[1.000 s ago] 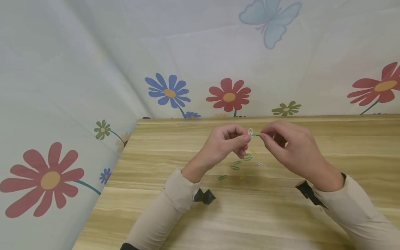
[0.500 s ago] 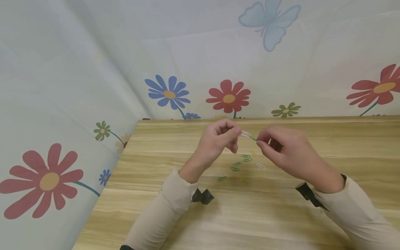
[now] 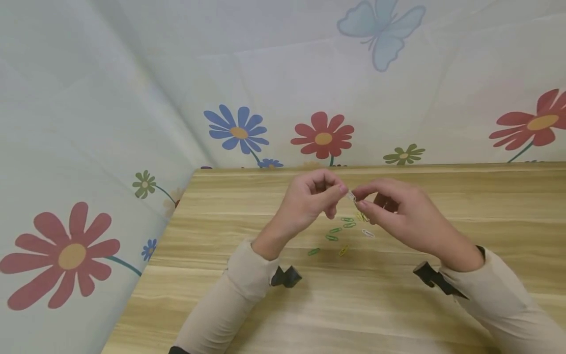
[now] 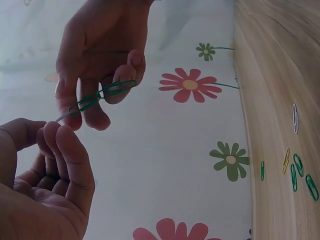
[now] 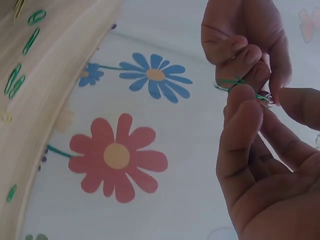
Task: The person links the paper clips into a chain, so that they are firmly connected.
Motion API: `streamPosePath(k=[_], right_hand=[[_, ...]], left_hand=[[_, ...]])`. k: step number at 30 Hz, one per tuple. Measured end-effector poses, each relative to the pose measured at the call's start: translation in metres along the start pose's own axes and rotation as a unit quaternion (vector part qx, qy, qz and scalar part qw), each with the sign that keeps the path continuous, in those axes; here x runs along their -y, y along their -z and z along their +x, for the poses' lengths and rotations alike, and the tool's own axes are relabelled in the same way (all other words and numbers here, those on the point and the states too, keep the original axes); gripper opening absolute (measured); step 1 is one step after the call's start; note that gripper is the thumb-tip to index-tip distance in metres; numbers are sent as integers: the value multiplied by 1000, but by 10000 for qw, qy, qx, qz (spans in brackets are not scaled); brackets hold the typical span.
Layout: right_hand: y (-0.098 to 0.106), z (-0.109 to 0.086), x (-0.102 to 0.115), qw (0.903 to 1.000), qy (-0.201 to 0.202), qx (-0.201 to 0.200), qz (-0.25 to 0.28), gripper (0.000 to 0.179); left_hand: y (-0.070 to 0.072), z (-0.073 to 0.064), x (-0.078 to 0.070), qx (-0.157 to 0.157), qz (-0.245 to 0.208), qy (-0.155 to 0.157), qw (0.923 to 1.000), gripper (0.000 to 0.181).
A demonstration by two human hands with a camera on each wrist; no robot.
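My left hand point(image 3: 311, 201) pinches a white paper clip point(image 3: 351, 195) between thumb and fingertips above the table. Green paper clips point(image 4: 87, 104) linked in a short chain extend from the white one, across the front of my right hand's fingers in the left wrist view. My right hand point(image 3: 404, 216) is right beside the clip, its thumb and index fingertip parted around the chain's end and the other fingers loosely bent. In the right wrist view the white clip's end point(image 5: 270, 100) shows between the two hands.
Below the hands, loose paper clips lie scattered on the wooden table point(image 3: 212, 221): several green ones point(image 3: 331, 238), a yellow one point(image 3: 344, 250) and a white one point(image 3: 368, 233). A flower-printed cloth point(image 3: 274, 73) stands behind the table's back edge and along its left side.
My right hand has moved left toward the left hand, and its thumb and index finger have parted from the green clip they pinched. The left hand moved left, then slightly back right, still pinching the white clip.
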State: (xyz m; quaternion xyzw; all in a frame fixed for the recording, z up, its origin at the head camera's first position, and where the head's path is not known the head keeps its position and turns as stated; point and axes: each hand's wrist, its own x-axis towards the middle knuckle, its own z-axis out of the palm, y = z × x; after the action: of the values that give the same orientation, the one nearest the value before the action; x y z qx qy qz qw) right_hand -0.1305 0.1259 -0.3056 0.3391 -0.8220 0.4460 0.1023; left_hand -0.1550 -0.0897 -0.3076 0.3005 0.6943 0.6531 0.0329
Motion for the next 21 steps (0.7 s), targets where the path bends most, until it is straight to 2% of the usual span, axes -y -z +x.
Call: streamPosePath(k=[4, 8, 14, 21], right_hand=[[1, 0, 1, 9971, -287, 258, 660, 21], [1, 1, 1, 9925, -578, 416, 991, 18], [1, 1, 2, 9907, -799, 283, 1066, 9], [0, 1, 3, 9904, -808, 255, 1093, 3]], left_hand=[[-1, -1, -1, 121, 80, -48, 9999, 7], [-3, -1, -1, 192, 94, -18, 9998, 8], [-6, 0, -2, 230, 171, 18, 9996, 7], [-9, 0, -1, 305, 273, 121, 9991, 6]])
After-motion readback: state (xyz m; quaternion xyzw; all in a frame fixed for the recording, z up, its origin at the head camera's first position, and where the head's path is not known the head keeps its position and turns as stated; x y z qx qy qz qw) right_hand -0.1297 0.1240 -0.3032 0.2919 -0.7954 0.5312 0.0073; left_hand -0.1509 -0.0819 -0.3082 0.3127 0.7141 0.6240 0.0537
